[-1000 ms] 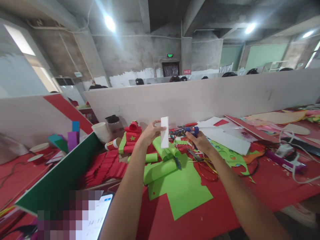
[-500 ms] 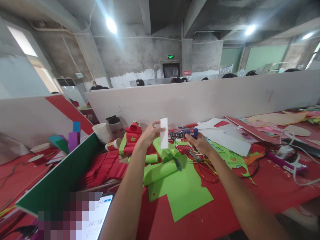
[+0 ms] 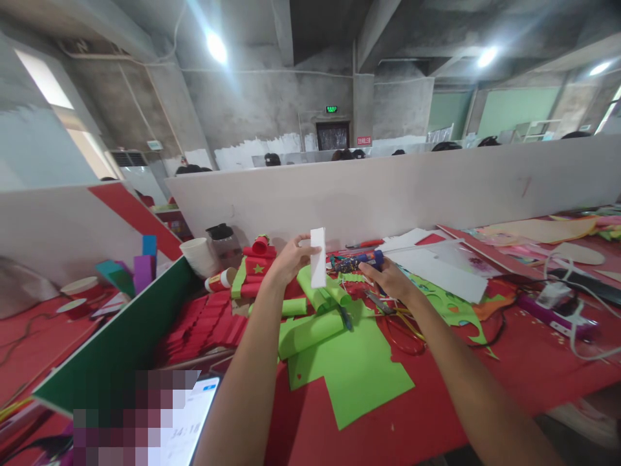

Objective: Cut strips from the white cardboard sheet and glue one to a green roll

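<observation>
My left hand (image 3: 290, 259) pinches a white paper strip (image 3: 318, 257) and holds it upright above the red table. My right hand (image 3: 391, 278) grips a blue glue gun (image 3: 361, 260) lying level, its nozzle pointing left toward the strip with a small gap between them. Under both hands lie green paper rolls (image 3: 317, 299) and a flat green sheet (image 3: 354, 372). A red paper model with a green star (image 3: 255, 266) stands just left of my left hand.
White divider boards (image 3: 412, 188) wall the back. A green board (image 3: 116, 336) runs along the left. Paper cups (image 3: 198, 255), white sheets (image 3: 436, 265), scissors (image 3: 388, 310), cables and a power strip (image 3: 553, 307) sit around. A phone (image 3: 187, 421) lies at the near edge.
My right hand has shifted the glue gun slightly; the strip in my left hand stays where it was.
</observation>
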`<state>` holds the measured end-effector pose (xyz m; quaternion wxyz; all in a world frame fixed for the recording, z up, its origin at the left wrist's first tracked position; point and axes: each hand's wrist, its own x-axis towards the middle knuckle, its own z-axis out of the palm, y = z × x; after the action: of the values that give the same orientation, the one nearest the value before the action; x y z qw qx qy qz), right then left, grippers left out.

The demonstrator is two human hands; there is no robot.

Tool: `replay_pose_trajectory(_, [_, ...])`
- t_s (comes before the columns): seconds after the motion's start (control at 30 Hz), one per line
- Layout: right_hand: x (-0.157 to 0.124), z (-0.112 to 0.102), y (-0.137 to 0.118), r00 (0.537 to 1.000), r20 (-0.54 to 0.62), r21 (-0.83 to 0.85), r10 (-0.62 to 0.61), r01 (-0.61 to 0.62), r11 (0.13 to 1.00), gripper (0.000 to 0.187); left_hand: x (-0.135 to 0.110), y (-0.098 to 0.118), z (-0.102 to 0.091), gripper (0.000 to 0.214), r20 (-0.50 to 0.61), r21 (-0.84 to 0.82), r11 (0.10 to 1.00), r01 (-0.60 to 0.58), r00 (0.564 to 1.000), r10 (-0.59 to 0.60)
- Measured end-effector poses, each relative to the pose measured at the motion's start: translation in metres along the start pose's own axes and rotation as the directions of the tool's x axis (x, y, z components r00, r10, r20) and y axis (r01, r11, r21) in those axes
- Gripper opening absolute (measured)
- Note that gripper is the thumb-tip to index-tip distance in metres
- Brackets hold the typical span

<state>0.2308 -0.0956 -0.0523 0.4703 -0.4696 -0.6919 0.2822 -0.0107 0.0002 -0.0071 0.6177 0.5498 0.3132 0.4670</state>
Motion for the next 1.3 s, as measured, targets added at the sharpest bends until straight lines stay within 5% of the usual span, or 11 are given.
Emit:
replay_pose_trajectory(0.93, [-0.004,-0.002,-0.007,1.0,0.026,0.015,0.018,-0.019,1.0,0.044,0.0,0.0,-0.003,0.059,-0.023,0.014,1.0,-0.023,0.999,0.023])
replay_pose_trajectory(1.13, [-0.005,-0.003,-0.01,0.993,0.121,-0.023,0.003,0.0,1.0,0.048,-0.001,0.001,-0.002,0.058,-0.032,0.009,1.0,-0.022,0.999,0.022])
replay_pose_trajectory(1.3, [-0.004,-0.002,-0.007,0.999,0.043,-0.014,0.003,-0.002,1.0,0.044,-0.001,0.001,-0.002,0.058,-0.02,0.012,1.0,-0.017,1.0,0.017])
